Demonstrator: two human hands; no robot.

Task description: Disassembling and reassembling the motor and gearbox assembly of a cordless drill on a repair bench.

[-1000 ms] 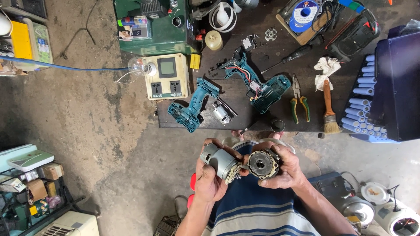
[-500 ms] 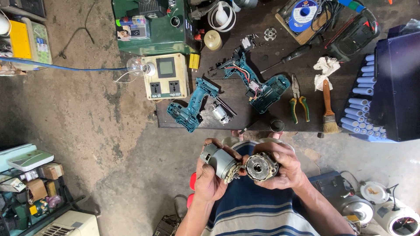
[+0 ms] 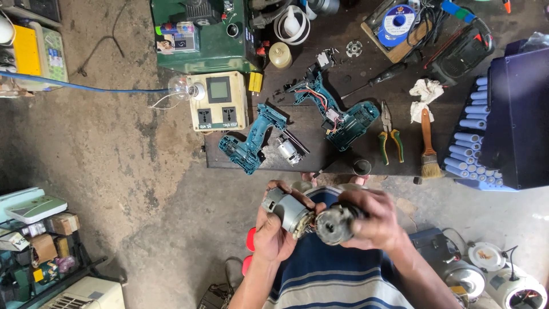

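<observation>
My left hand grips a small silver cylindrical electric motor over my lap. My right hand holds a dark round gearbox part, its open end pressed up to the motor's end. Both hands sit just below the front edge of a dark work board. On that board lie two teal halves of a power-drill shell: one on the left, one with red wiring to the right.
Pliers, a brush, a screwdriver and a white rag lie on the board. Blue battery cells line a dark blue box at right. A beige socket meter, green case and bulb stand at left.
My right hand has turned the gearbox part so its end faces the motor, and the two pieces now meet. Both hands shifted slightly.
</observation>
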